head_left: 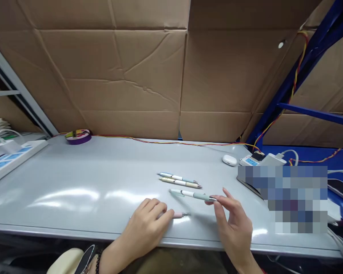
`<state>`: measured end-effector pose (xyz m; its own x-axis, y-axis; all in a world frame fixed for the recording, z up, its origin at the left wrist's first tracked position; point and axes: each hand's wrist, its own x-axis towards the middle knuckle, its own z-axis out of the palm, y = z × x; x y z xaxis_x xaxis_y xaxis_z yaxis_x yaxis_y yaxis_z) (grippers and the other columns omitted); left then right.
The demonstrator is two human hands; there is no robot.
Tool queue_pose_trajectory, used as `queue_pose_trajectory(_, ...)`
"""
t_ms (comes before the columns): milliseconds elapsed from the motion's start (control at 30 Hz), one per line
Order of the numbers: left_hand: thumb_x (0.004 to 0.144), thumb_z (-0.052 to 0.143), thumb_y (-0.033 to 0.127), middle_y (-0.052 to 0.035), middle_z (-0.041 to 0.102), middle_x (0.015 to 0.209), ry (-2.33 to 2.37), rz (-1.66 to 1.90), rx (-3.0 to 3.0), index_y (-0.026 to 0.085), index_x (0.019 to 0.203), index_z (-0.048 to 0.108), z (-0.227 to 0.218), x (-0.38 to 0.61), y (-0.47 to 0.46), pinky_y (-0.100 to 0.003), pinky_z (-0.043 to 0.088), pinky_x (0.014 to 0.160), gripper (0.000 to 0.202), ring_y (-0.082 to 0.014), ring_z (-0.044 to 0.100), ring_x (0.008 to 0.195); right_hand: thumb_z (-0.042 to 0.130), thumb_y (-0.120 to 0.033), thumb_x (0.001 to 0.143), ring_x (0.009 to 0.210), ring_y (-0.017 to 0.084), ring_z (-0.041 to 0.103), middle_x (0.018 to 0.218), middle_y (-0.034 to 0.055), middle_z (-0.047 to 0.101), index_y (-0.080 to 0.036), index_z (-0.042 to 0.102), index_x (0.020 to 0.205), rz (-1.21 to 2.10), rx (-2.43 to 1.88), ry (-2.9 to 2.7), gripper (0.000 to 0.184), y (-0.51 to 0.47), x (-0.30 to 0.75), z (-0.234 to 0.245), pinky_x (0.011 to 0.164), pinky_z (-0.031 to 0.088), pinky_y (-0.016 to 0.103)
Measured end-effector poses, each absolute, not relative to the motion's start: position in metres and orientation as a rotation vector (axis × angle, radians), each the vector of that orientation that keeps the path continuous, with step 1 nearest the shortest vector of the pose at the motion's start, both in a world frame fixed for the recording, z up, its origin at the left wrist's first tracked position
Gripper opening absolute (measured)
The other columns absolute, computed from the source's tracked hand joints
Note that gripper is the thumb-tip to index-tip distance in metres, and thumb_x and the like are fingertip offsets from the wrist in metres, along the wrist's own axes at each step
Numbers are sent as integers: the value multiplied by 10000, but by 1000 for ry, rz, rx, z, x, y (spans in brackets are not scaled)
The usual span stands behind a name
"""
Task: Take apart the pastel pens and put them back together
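Note:
Between the thumb and fingertips of my right hand (234, 219) is the metal tip of a pale green and white pen (198, 195), its clip end pointing left. That pen looks slightly raised, with a shadow under it. My left hand (147, 224) is closed over a pink pen (178, 215) low on the table; its tip end sticks out to the right, while the palm and fingers hide most of the rest. Behind them, a blue and white pen (177, 177) and a cream and white pen (180, 182) lie nearly side by side on the grey table (74, 171).
At the back left sits a purple-edged tape roll (78, 136). A power strip (17, 158) lies at the left edge. Toward the right are a white earbud case (229, 160), a plugged charger (272, 163) and a blurred-out patch. Cardboard (125, 68) walls the back, beside blue metal posts.

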<state>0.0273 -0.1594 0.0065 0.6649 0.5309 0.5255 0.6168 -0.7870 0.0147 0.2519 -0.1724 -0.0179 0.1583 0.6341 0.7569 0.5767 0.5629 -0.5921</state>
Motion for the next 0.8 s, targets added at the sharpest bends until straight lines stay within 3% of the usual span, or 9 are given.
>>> queue_pose_trajectory(100, 906, 384, 90, -70, 604, 865, -956, -841, -2680, 184, 965, 610, 5, 26, -160, -325, 419, 682, 252, -212, 530, 797, 526, -168, 881, 895, 228, 673, 903, 47, 683, -223, 586, 959, 113, -1005, -1312, 113, -174, 250, -16, 896, 501, 525)
queue_pose_trajectory(200, 889, 407, 91, -52, 577, 760, -862, -832, -2679, 166, 926, 598, 2, 25, -160, -296, 400, 601, 209, -182, 498, 676, 498, -158, 899, 853, 238, 691, 1000, 68, 662, -230, 547, 972, 177, -935, -1180, 114, -176, 247, -13, 797, 547, 505)
queue_pose_trajectory(333, 891, 389, 99, -15, 526, 635, -769, -674, -2734, 173, 765, 553, 0, 24, -160, -276, 359, 517, 220, -156, 453, 561, 462, -189, 927, 673, 204, 708, 915, 24, 677, -234, 484, 988, 224, -801, -1044, 78, -178, 245, -9, 957, 402, 613)
queue_pose_trajectory(400, 893, 390, 109, -28, 564, 699, -825, -631, -2761, 175, 787, 556, 0, 24, -160, -286, 392, 558, 207, -165, 495, 611, 468, -254, 927, 637, 205, 696, 872, 12, 668, -247, 458, 946, 190, -777, -991, 22, -179, 245, -6, 981, 354, 639)
queue_pose_trajectory(500, 899, 404, 132, -47, 607, 834, -921, -624, -2820, 185, 844, 568, 1, 25, -160, -317, 440, 662, 181, -187, 548, 730, 467, -345, 917, 603, 199, 668, 857, 2, 641, -271, 431, 896, 127, -793, -959, 86, -179, 246, -5, 978, 336, 655)
queue_pose_trajectory(600, 896, 427, 142, -53, 610, 974, -1012, -626, -2902, 202, 917, 576, 3, 25, -159, -344, 456, 771, 162, -202, 560, 859, 426, -319, 927, 599, 178, 650, 882, -6, 618, -285, 475, 924, 112, -767, -961, 60, -180, 247, -5, 1024, 290, 631)
queue_pose_trajectory(700, 890, 480, 184, -49, 586, 1067, -1097, -579, -2995, 227, 1008, 567, 7, 25, -159, -368, 449, 860, 154, -222, 534, 981, 384, -271, 939, 572, 163, 634, 877, -4, 599, -277, 540, 919, 103, -740, -982, 157, -180, 247, -5, 1066, 254, 595)
queue_pose_trajectory(800, 893, 508, 228, -45, 558, 1149, -1162, -520, -3063, 256, 1091, 546, 11, 25, -158, -389, 435, 918, 204, -238, 489, 1086, 400, -285, 939, 530, 154, 624, 838, -7, 590, -271, 552, 847, 101, -754, -1008, 178, -182, 245, -4, 1061, 278, 587)
